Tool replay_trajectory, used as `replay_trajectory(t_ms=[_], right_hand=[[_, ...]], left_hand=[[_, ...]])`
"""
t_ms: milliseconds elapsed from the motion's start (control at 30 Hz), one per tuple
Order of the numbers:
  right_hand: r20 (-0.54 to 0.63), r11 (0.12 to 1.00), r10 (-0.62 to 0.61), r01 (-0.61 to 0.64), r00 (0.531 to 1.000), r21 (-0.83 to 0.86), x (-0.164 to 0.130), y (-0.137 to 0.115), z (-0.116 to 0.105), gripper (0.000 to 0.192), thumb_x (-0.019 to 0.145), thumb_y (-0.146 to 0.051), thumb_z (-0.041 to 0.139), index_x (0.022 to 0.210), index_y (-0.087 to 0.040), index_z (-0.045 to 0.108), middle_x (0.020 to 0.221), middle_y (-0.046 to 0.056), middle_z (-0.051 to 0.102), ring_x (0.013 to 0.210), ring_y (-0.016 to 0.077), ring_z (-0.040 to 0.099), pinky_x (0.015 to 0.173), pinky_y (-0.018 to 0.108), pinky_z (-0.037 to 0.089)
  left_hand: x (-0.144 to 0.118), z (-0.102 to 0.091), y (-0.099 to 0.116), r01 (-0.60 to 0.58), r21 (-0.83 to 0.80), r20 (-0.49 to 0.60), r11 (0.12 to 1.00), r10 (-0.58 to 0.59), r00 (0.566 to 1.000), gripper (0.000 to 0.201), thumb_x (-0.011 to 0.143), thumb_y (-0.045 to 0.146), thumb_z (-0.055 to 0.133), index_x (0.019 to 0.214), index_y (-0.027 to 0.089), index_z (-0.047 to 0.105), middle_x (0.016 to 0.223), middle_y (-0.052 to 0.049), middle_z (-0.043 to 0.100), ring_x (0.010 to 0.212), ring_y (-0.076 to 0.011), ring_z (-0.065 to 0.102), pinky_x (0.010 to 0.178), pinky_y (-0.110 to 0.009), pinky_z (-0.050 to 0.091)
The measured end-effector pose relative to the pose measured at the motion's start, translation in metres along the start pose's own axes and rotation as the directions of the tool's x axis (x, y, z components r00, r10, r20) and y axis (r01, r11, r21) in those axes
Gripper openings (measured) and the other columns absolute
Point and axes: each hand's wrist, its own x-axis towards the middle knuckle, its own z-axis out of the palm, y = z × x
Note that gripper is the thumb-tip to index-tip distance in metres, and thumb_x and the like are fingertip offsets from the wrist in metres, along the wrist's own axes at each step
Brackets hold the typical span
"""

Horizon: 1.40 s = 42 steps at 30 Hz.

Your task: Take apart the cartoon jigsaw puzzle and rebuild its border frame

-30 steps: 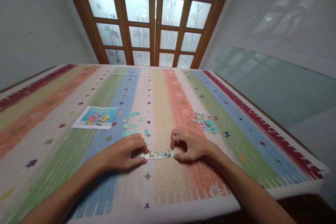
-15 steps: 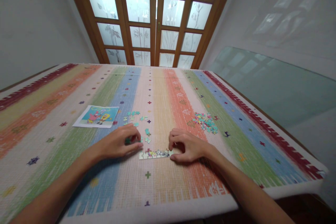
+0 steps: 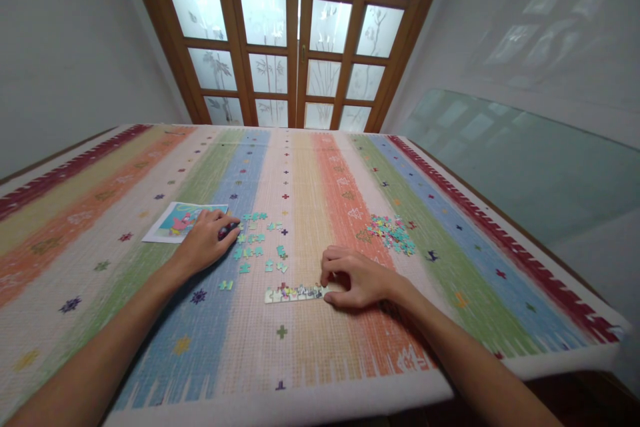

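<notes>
Striped cloth: a woven table cover (image 3: 310, 167) in bands of red, orange, green, blue, cream and salmon, dotted with small cross marks, fills the head view; all places below are told against the joined strip of puzzle pieces.
Joined strip: a short row of linked pieces (image 3: 296, 293) lies flat on the cream and yellow bands, near the front edge of the cloth, running left to right.
Right hand: the right hand (image 3: 356, 277) rests on the cloth at the right end of the strip, fingers curled in narrow, fingertips touching that end; whether it pinches a piece I cannot tell.
Left hand: the left hand (image 3: 204, 243) lies well to the left of the strip and farther back, palm down, fingers bent and close together, its tips at the left edge of the loose teal pieces; a dark spot shows at the fingertips, too small to tell what it is, so whether the hand holds anything I cannot tell.
Loose teal pieces: a scatter of single pieces (image 3: 257, 243) lies just behind the strip and to its left, on the blue band.
Reference picture: a printed cartoon card (image 3: 177, 220) lies far left of the strip, its right corner under the left hand.
Piece heap: a mixed pile of pieces (image 3: 393, 232) sits behind the strip to its right, on the green band.
Doors: wooden-framed frosted glass doors (image 3: 295, 33) stand beyond the table's far edge.
</notes>
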Motion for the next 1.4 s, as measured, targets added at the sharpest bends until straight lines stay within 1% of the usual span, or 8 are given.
replay_trajectory(t_ms=[333, 467, 633, 767, 867, 1033, 1233, 1400], right_hand=[[-0.005, 0.999, 0.026, -0.026, 1.0, 0.029, 0.001, -0.002, -0.001, 0.012, 0.075, -0.027, 0.074, 0.078, -0.018, 0.065, 0.08, 0.002, 0.056, 0.078, 0.0181, 0.052, 0.073, 0.032, 0.042], [-0.019, 0.998, 0.011, -0.01, 1.0, 0.064, 0.001, -0.003, -0.002, 0.015, 0.075, -0.029, 0.075, 0.078, -0.018, 0.067, 0.078, 0.001, 0.055, 0.076, 0.0175, 0.052, 0.072, 0.032, 0.042], [-0.097, 0.994, 0.034, -0.024, 0.995, 0.103, 0.004, -0.008, -0.004, 0.013, 0.086, -0.03, 0.071, 0.088, -0.018, 0.069, 0.082, 0.003, 0.06, 0.076, 0.0162, 0.054, 0.073, 0.031, 0.044], [-0.212, 0.983, 0.075, -0.037, 0.974, 0.179, 0.007, -0.014, -0.001, 0.019, 0.093, -0.033, 0.067, 0.102, -0.017, 0.068, 0.09, 0.005, 0.064, 0.074, 0.0143, 0.053, 0.071, 0.03, 0.044], [-0.197, 0.941, 0.137, -0.066, 0.971, 0.331, 0.009, -0.018, 0.004, 0.026, 0.092, -0.034, 0.068, 0.111, -0.017, 0.067, 0.096, 0.006, 0.067, 0.072, 0.013, 0.053, 0.067, 0.028, 0.044], [-0.147, 0.85, 0.196, -0.093, 0.969, 0.518, 0.011, -0.024, 0.011, 0.025, 0.09, -0.034, 0.071, 0.109, -0.017, 0.07, 0.089, 0.004, 0.069, 0.072, 0.0131, 0.054, 0.067, 0.028, 0.043], [-0.077, 0.842, 0.252, -0.179, 0.965, 0.509, 0.009, -0.018, 0.006, 0.012, 0.083, -0.028, 0.073, 0.087, -0.017, 0.072, 0.07, -0.001, 0.06, 0.06, 0.0105, 0.045, 0.057, 0.026, 0.036], [0.035, 0.838, 0.348, -0.327, 0.937, 0.437, 0.003, -0.007, -0.01, 0.006, 0.074, -0.019, 0.071, 0.08, -0.017, 0.07, 0.063, -0.003, 0.058, 0.058, 0.0099, 0.047, 0.056, 0.023, 0.036]], left_hand=[[0.004, -0.002, 0.001, 0.119, -0.167, -0.03, 0.979, -0.125, 0.992, 0.025, 0.077, 0.047, 0.063, 0.081, 0.022, 0.065, 0.082, -0.006, 0.067, 0.083, -0.0272, 0.059, 0.083, -0.042, 0.049], [0.004, -0.009, 0.013, 0.162, -0.262, 0.027, 0.951, -0.16, 0.987, 0.026, 0.08, 0.047, 0.06, 0.081, 0.022, 0.066, 0.077, -0.004, 0.068, 0.073, -0.0231, 0.059, 0.073, -0.037, 0.048], [0.0, -0.012, 0.04, 0.148, -0.435, 0.104, 0.888, -0.114, 0.988, 0.028, 0.081, 0.048, 0.06, 0.082, 0.021, 0.067, 0.075, -0.003, 0.068, 0.064, -0.0182, 0.054, 0.063, -0.032, 0.043], [-0.008, -0.005, 0.072, 0.139, -0.627, 0.183, 0.766, -0.029, 0.983, 0.026, 0.083, 0.045, 0.065, 0.085, 0.019, 0.067, 0.08, -0.005, 0.068, 0.07, -0.0178, 0.056, 0.065, -0.032, 0.043], [-0.017, 0.004, 0.096, 0.172, -0.735, 0.264, 0.656, 0.043, 0.964, 0.025, 0.084, 0.043, 0.067, 0.086, 0.018, 0.066, 0.076, -0.003, 0.064, 0.066, -0.0155, 0.052, 0.062, -0.03, 0.04], [-0.031, 0.013, 0.124, 0.19, -0.774, 0.316, 0.604, 0.108, 0.943, 0.024, 0.087, 0.042, 0.068, 0.087, 0.018, 0.069, 0.072, -0.001, 0.061, 0.066, -0.0144, 0.049, 0.061, -0.029, 0.037], [-0.037, 0.017, 0.134, 0.136, -0.737, 0.308, 0.662, 0.149, 0.94, 0.018, 0.089, 0.036, 0.066, 0.086, 0.018, 0.07, 0.072, -0.001, 0.06, 0.066, -0.0146, 0.049, 0.061, -0.029, 0.037], [-0.039, 0.016, 0.127, -0.135, -0.589, 0.168, 0.797, 0.284, 0.944, 0.007, 0.091, 0.025, 0.063, 0.09, 0.02, 0.068, 0.082, -0.003, 0.063, 0.077, -0.0181, 0.055, 0.073, -0.034, 0.043]])
